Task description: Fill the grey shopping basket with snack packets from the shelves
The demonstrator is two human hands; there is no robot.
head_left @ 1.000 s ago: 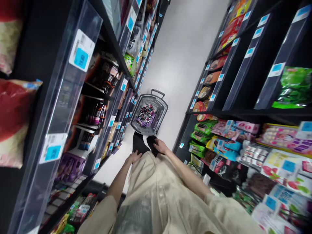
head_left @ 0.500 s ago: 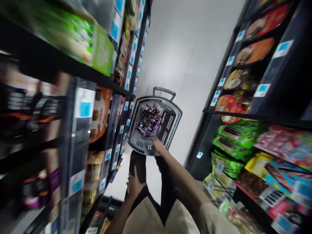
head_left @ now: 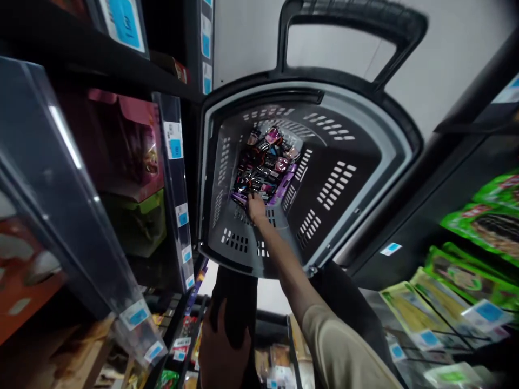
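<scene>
Head view: the right hand [head_left: 256, 208] reaches deep into the grey shopping basket [head_left: 365, 162], fingers on the purple snack packets [head_left: 265, 173] at its bottom; their grip cannot be told. Left hand [head_left: 221, 351] rests flat, fingers released, on the dark trouser leg [head_left: 237, 302].

No legible text (labels blurred)

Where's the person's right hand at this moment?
In the head view, the right hand is near the middle of the picture, reaching down inside the grey basket and touching the pile of purple and black packets at its bottom.
</scene>
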